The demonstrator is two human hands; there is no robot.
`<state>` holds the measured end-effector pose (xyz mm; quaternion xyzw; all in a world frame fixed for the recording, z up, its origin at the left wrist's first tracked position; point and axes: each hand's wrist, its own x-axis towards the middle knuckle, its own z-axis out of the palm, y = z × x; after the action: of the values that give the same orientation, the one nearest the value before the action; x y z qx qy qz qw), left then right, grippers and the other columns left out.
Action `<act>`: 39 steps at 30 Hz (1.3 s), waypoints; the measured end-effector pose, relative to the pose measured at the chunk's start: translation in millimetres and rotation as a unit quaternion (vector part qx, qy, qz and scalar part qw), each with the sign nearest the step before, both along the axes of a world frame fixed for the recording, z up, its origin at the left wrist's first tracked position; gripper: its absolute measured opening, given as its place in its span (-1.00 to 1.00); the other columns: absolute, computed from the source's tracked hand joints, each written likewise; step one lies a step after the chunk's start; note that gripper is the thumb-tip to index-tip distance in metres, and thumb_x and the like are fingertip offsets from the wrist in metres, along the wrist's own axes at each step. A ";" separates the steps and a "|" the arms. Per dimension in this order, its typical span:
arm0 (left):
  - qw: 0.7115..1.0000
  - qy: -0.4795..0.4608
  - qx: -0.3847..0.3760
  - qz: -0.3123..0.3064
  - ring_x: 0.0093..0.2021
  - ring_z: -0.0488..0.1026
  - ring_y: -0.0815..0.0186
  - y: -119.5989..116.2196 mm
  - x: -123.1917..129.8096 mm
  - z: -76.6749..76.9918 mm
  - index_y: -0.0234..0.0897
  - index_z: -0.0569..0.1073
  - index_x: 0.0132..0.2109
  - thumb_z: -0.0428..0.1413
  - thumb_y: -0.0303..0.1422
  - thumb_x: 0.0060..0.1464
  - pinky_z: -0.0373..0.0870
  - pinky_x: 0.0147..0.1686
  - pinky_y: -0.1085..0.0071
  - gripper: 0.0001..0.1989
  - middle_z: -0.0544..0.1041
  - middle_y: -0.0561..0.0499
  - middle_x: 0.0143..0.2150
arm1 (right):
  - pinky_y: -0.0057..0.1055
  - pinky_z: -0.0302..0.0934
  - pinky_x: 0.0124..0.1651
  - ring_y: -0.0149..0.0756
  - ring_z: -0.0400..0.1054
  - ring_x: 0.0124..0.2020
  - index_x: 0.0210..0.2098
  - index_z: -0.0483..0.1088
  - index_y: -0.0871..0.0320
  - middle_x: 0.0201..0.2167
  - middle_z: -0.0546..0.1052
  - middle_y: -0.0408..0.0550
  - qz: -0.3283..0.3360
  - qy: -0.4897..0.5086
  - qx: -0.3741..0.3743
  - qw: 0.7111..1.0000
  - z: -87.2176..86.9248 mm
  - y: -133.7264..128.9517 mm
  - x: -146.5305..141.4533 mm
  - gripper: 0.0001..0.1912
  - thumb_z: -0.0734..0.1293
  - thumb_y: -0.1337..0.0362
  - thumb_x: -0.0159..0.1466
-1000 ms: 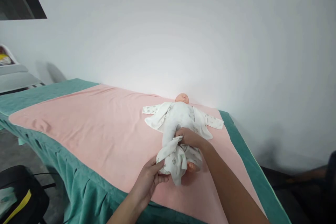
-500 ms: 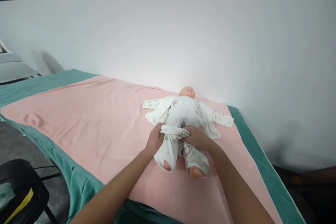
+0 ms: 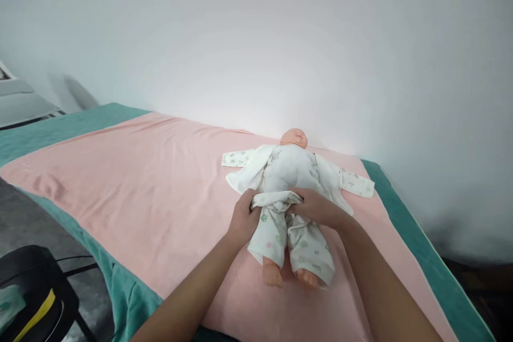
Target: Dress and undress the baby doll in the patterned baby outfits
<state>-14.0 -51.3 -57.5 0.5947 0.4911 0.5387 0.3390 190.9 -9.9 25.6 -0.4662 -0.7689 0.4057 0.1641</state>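
A baby doll (image 3: 294, 138) lies on its back, its feet toward me and its head by the wall. White patterned pants (image 3: 270, 238) cover its legs, with both feet poking out of the cuffs. My left hand (image 3: 244, 219) is closed on one side of the bunched waistband, and my right hand (image 3: 316, 207) grips the other side, its fingertips partly tucked under the fabric. The waistband sits at the doll's upper legs, below the white belly. A white printed jacket (image 3: 356, 183) lies spread open at both sides, its sleeves stretched outward.
A pink sheet (image 3: 152, 187) lies over a green cover (image 3: 120, 288) on the table. White wall (image 3: 256, 53) rises directly behind. At lower left is a black chair (image 3: 40, 283) with a yellow strip. A white object (image 3: 26, 104) stands at far left.
The pants' waistband has been drawn slightly up the legs, and the doll's left-side foot now shows more below its cuff. The view has shifted a little.
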 end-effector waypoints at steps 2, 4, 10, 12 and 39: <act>0.999 -0.025 -0.026 -0.009 -0.34 0.28 0.32 0.9 -0.7 2.6 -0.24 0.40 -0.27 0.03 -0.35 0.12 0.19 -0.31 0.44 -0.91 0.40 0.07 -0.37 | -0.37 0.19 -0.24 -0.16 0.38 -0.22 -0.22 0.48 0.11 -0.25 0.54 -0.10 0.043 0.009 -0.038 0.998 7.6 8.2 2.3 -0.72 0.40 0.13 0.10; 0.998 -0.052 -0.039 -0.021 -0.34 0.27 0.32 1.2 -2.2 5.7 -0.24 0.41 -0.26 0.06 -0.31 0.12 0.19 -0.30 0.44 -0.89 0.39 0.08 -0.38 | -0.39 0.18 -0.28 -0.20 0.36 -0.27 -0.24 0.48 0.12 -0.30 0.52 -0.10 0.080 0.016 -0.055 0.995 10.3 15.8 4.7 -0.65 0.40 0.01 0.11; 0.983 -0.154 -0.050 -0.090 -0.26 0.32 0.27 2.8 -7.6 9.2 -0.26 0.47 -0.21 0.05 -0.15 0.18 0.22 -0.21 0.41 -0.73 0.43 0.02 -0.31 | -0.41 0.19 -0.34 -0.28 0.32 -0.35 -0.32 0.43 0.17 -0.38 0.45 -0.07 0.012 0.124 -0.136 0.983 -5.4 26.1 10.7 -0.48 0.18 -0.18 0.26; 0.976 -0.188 -0.051 -0.093 -0.25 0.33 0.25 5.5 -8.8 6.8 -0.29 0.51 -0.20 -0.05 -0.08 0.23 0.24 -0.18 0.38 -0.60 0.45 -0.02 -0.31 | -0.41 0.19 -0.33 -0.28 0.33 -0.35 -0.31 0.44 0.17 -0.37 0.47 -0.08 0.015 0.125 -0.151 0.980 -7.1 26.5 11.1 -0.54 0.24 -0.13 0.24; 0.975 -0.155 -0.083 -0.136 -0.32 0.26 0.36 11.7 -12.0 5.0 -0.33 0.47 -0.37 0.11 -0.20 0.17 0.14 -0.29 0.44 -0.72 0.36 0.02 -0.35 | -0.40 0.07 -0.29 -0.37 0.19 -0.37 -0.46 0.31 0.16 -0.42 0.31 -0.17 0.138 0.177 -0.094 0.970 1.1 23.6 12.8 -0.69 0.37 0.06 0.22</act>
<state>-26.1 -39.6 -52.5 0.5348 0.3903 0.5307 0.5291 203.8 13.7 26.7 -0.2895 -0.7428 0.5710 0.1958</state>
